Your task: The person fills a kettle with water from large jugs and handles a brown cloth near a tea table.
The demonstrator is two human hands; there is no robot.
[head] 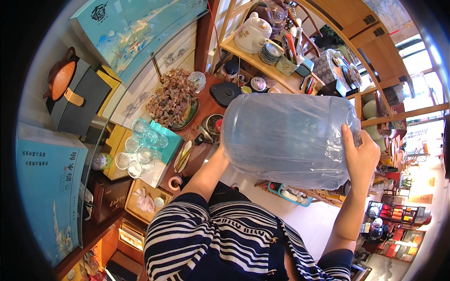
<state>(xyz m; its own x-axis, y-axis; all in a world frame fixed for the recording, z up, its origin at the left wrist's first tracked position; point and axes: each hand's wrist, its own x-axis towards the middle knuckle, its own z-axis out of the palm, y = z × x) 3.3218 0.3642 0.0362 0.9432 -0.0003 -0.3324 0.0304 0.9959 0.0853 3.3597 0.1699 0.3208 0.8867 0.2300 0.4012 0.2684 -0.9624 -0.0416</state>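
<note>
A large translucent bluish plastic bottle or jar (281, 137), covered in creased clear film at its right end, lies sideways in the air before my chest. Against its right end is my right hand (362, 154), with the thumb on the film and the fingers around the far side. My left hand (224, 151) holds the left end from below. Its fingers are hidden behind the plastic. Beyond the left end, on a reddish wooden counter, are a glass pot (212, 124) and a black lid-like piece (226, 94).
Several drinking glasses (140, 151) stand at left, near a crystal tree ornament (172, 100). A glass shelf there bears teal boxes (49, 189) and a clay teapot (61, 79). Ahead, a wooden shelf holds a white teapot (252, 33) and stacked saucers (270, 52). A blue basket (290, 196) sits low.
</note>
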